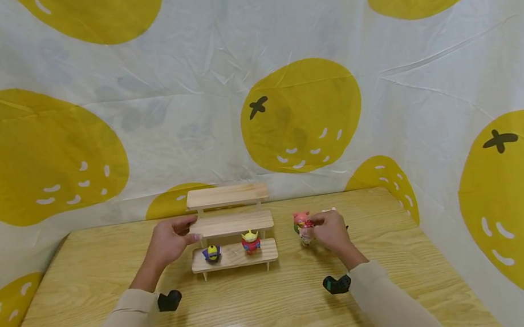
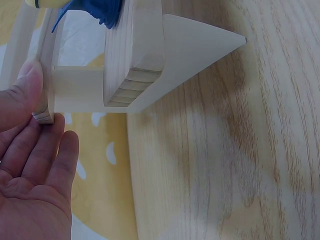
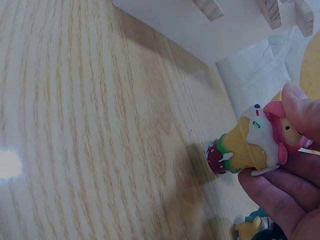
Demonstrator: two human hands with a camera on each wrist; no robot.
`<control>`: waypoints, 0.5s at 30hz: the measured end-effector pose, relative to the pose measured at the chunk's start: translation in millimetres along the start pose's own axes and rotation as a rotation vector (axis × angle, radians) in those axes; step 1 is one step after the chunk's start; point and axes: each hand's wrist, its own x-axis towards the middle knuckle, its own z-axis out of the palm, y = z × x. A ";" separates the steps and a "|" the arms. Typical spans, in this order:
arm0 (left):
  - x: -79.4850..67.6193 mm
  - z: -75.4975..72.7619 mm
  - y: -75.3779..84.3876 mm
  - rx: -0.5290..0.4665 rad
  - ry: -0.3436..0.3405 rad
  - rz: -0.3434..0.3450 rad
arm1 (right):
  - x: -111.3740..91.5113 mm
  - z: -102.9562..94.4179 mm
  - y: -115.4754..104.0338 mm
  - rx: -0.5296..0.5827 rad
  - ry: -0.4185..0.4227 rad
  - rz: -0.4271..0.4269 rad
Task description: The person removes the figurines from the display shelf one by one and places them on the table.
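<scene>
A three-tier wooden display stand (image 1: 230, 225) stands near the back of the table. My left hand (image 1: 169, 241) pinches the left end of its middle shelf, the thumb (image 2: 25, 92) on one face and the fingers on the other. On the lowest shelf are a figurine in blue with a yellow face (image 1: 212, 253) and a figurine in red with a yellow head (image 1: 251, 241). To the right of the stand, my right hand (image 1: 331, 229) pinches a small pink-headed figurine (image 3: 252, 140) with a cone-like body and white, sprinkled icing. A pink pig-like figurine (image 1: 300, 218) is right behind it.
A yellow and teal figurine (image 3: 250, 226), partly cut off, lies below my right hand. Behind the wooden table (image 1: 266, 313) hangs a white cloth (image 1: 201, 110) printed with big yellow fruits. Black wrist devices (image 1: 169, 301) sit at both wrists.
</scene>
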 end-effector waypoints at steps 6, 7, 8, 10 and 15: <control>1.0 0.0 0.3 -0.002 -0.002 -0.003 | -0.3 0.5 1.0 0.028 -0.008 -0.005; 1.2 -0.2 0.1 -0.002 -0.004 0.001 | -0.4 0.5 1.2 0.031 -0.008 -0.005; 1.5 -0.4 0.0 -0.002 -0.005 0.001 | -0.4 0.6 1.4 0.034 -0.006 -0.005; 2.1 -0.5 -0.3 -0.005 -0.006 -0.001 | -0.4 0.9 2.0 0.034 -0.003 -0.006; 2.4 -0.5 -1.6 -0.008 -0.008 -0.007 | -0.4 2.2 4.8 0.018 -0.001 -0.006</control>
